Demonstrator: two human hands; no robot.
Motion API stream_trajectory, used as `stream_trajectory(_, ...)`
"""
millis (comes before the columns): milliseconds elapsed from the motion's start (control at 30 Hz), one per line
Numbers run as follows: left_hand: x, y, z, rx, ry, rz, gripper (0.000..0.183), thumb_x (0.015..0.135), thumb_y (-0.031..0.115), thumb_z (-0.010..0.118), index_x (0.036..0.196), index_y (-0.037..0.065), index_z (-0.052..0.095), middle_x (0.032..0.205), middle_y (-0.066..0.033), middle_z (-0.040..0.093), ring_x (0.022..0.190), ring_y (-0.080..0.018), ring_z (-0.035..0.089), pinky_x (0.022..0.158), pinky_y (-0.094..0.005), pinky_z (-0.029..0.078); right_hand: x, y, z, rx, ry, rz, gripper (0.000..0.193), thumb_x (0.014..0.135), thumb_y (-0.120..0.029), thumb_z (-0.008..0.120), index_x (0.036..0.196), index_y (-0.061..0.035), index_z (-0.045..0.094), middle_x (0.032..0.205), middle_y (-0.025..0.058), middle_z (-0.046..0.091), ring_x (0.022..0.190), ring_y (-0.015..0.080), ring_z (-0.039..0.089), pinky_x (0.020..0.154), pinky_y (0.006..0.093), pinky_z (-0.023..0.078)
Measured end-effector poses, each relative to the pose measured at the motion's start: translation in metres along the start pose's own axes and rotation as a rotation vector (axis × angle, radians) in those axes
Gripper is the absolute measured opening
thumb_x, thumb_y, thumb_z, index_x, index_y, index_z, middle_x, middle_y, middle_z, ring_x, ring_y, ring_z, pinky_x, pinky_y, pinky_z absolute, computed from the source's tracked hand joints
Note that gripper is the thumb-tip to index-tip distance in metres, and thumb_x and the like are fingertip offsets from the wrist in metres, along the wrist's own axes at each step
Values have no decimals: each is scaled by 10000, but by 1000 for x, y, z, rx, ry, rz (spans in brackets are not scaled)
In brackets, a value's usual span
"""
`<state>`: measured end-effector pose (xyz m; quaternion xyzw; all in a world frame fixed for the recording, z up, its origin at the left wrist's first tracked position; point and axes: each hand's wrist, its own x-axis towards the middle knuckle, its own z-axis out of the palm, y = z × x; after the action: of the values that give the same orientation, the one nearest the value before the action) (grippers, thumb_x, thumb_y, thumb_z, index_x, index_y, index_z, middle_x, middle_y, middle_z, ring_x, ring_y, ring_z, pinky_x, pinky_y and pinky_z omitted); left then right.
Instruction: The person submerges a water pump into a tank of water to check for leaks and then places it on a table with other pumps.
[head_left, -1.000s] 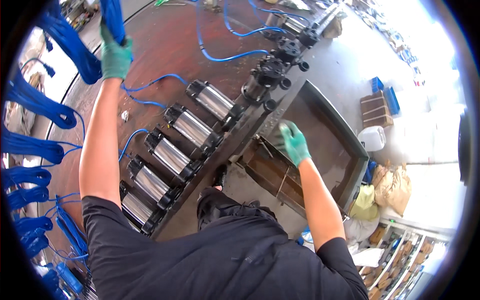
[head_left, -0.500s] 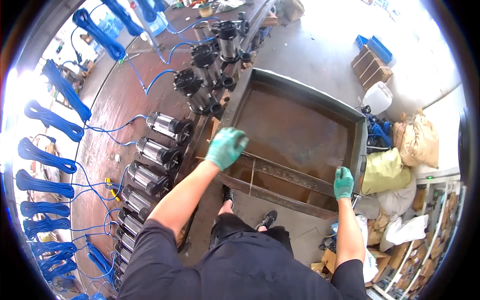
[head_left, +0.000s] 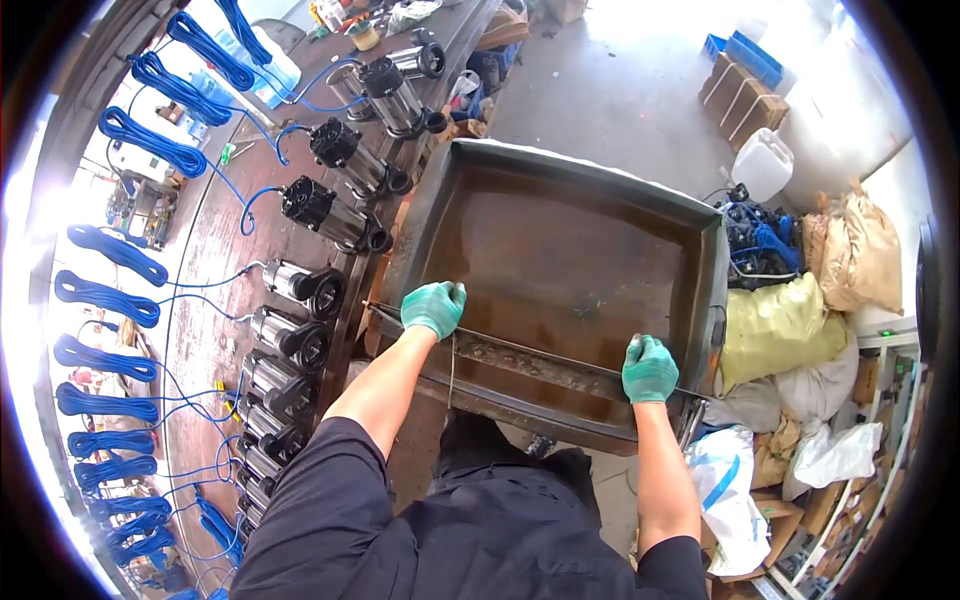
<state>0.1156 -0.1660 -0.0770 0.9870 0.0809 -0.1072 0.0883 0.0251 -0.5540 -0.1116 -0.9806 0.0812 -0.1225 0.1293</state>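
Note:
A large grey metal tank (head_left: 715,290) of brown, murky water stands in front of me. Across its near part runs a long, dirty metal bar (head_left: 535,362), with a thin cord hanging from it by my left hand. My left hand (head_left: 433,308), in a green glove, is closed around the bar toward its left end. Nearer the other end, my right hand (head_left: 650,370), gloved alike, is closed on the same bar. Both fists hide the parts they hold.
Several steel pumps (head_left: 345,215) with blue cables line the table (head_left: 215,265) on the left. Coiled blue cables (head_left: 105,352) hang along the far left. At right lie a yellow-green sack (head_left: 780,330), a tan sack (head_left: 860,250) and a white jug (head_left: 763,165).
My left hand has come down onto the bar and closed on it. My right hand has moved left along the bar. The view has shifted, with the tank now further left.

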Motion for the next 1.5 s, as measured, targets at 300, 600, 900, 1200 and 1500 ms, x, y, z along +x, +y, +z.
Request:
stream_trajectory(300, 47, 14, -12, 26, -58, -55, 463, 998, 510, 468, 973, 160, 769, 995, -142, 747, 962, -363, 705, 842, -467, 558, 49, -4, 11, -10, 59, -7, 266, 972, -312, 580, 849, -102, 690, 821, 106, 682, 755, 318, 674, 650, 451, 549)
stream_trajectory(600, 107, 45, -22, 5, -95, -40, 471, 1008, 505, 453, 978, 153, 764, 1008, -148, 743, 973, -372, 697, 851, -478, 545, 122, 8, 26, -77, -30, 70, 333, 1011, -366, 510, 919, -118, 712, 882, 118, 716, 806, 353, 694, 696, 485, 550)
stream_trajectory(900, 185, 75, -34, -22, -73, 1, 482, 1011, 499, 423, 994, 167, 771, 1040, -142, 740, 995, -370, 693, 869, -481, 545, 206, 16, 45, -103, -32, 100, 412, 1031, -417, 463, 937, -107, 718, 916, 174, 724, 839, 411, 685, 739, 519, 540)
stream_trajectory(1200, 273, 106, -42, -3, -46, 27, 472, 998, 500, 428, 1039, 187, 778, 1086, -119, 740, 1025, -352, 696, 898, -461, 549, 303, 18, 57, -125, -92, 162, 478, 1042, -475, 413, 1001, -122, 733, 972, 194, 723, 905, 427, 683, 791, 525, 537)
stream_trajectory(1500, 326, 135, -50, -22, -67, 63, 470, 969, 444, 442, 944, 138, 798, 991, -149, 750, 950, -366, 715, 843, -459, 565, 360, 32, 68, -156, -126, 216, 494, 1042, -499, 414, 1082, -141, 752, 1009, 198, 724, 958, 425, 678, 834, 518, 534)
